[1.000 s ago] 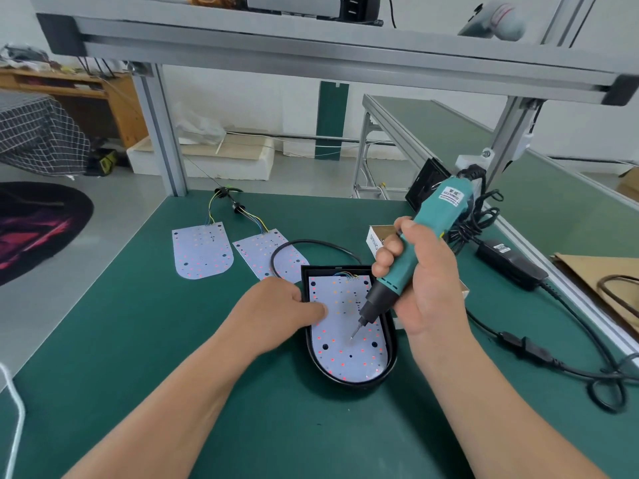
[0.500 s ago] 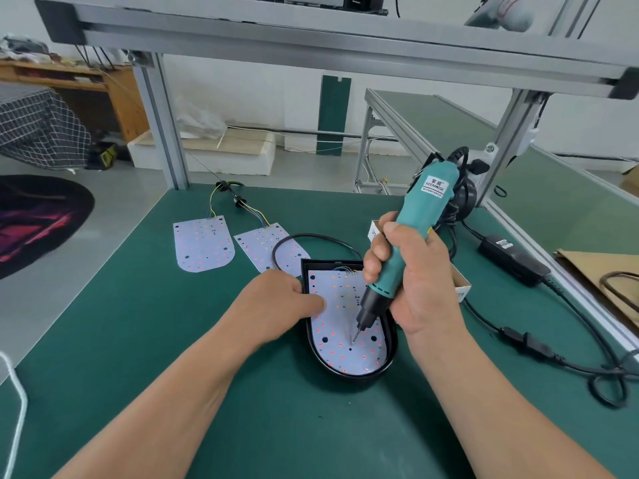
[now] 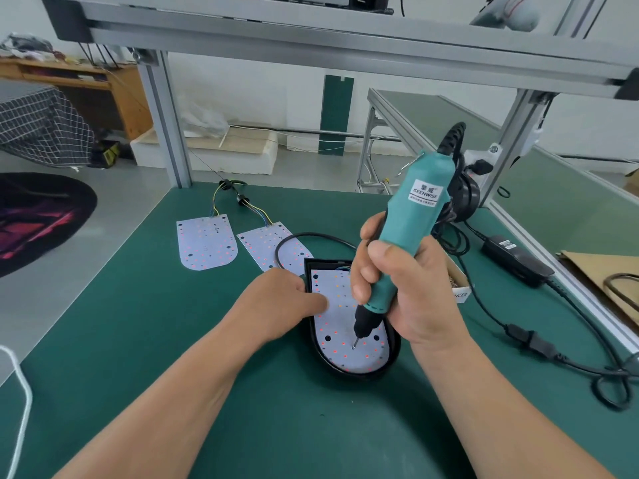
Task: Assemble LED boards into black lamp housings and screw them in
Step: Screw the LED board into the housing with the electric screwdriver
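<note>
A black lamp housing point(image 3: 349, 369) lies on the green mat with a white LED board point(image 3: 340, 354) seated inside it. My right hand point(image 3: 401, 288) grips a teal electric screwdriver point(image 3: 408, 223), held nearly upright, its bit tip touching the board near its lower middle. My left hand point(image 3: 280, 302) rests on the housing's left edge, fingertips pressing the board. Two spare LED boards, one point(image 3: 206, 245) at the left and one point(image 3: 268, 248) beside it, lie farther back with wires attached.
A small cardboard box point(image 3: 458, 283) with screws sits right of the housing, partly hidden by my hand. A black power adapter point(image 3: 517, 259) and cables point(image 3: 567, 354) trail along the right side. Aluminium frame posts point(image 3: 166, 122) stand at the back.
The screwdriver has tilted more upright and its bit has come down onto the board's lower middle. My left hand has kept its place on the board.
</note>
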Demonstrator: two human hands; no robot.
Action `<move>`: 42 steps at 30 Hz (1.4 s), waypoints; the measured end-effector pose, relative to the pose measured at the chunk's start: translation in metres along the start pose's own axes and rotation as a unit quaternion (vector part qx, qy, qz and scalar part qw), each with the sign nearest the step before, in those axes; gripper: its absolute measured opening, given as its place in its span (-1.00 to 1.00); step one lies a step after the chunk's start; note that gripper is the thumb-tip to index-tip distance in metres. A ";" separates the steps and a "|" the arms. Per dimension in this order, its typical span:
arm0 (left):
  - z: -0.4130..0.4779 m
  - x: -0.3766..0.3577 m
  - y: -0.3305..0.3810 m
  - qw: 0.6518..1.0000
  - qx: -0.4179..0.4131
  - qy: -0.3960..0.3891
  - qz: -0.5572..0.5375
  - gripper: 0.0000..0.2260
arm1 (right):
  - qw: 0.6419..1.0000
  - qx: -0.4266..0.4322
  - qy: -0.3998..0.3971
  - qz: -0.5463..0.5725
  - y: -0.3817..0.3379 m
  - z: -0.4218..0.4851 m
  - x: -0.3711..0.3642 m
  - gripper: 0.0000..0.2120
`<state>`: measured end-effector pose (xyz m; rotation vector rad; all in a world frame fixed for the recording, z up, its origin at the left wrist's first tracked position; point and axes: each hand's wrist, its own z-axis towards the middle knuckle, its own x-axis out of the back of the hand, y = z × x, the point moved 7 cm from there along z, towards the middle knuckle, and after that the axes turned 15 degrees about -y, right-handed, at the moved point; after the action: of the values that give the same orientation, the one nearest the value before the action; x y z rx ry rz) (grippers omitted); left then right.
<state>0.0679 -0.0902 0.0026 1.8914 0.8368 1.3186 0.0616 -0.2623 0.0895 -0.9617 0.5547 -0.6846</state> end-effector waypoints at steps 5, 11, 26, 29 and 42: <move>-0.003 0.000 0.003 1.000 -0.009 -0.002 0.009 -0.49 | 0.998 0.007 -0.053 -0.037 -0.002 0.000 -0.012 -0.90; -0.003 0.000 0.004 1.000 -0.004 -0.004 0.020 -0.50 | 0.996 -0.011 -0.084 -0.015 0.001 0.001 -0.014 -0.96; -0.011 0.002 0.006 0.999 0.023 -0.009 0.027 -0.44 | 0.992 0.063 -0.027 0.106 -0.014 0.002 -0.001 -0.83; -0.012 0.011 0.002 0.988 0.056 0.014 -0.146 -0.69 | 0.972 0.084 0.096 0.196 -0.011 0.000 0.032 -0.89; -0.028 -0.009 0.037 0.885 -0.096 -0.144 -0.432 -0.86 | 0.916 0.127 0.251 0.287 -0.007 -0.011 0.073 -0.94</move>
<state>0.0431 -0.1140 0.0353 1.2434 1.1458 0.5224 0.1008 -0.3244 0.0812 -0.3305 1.1181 -0.4467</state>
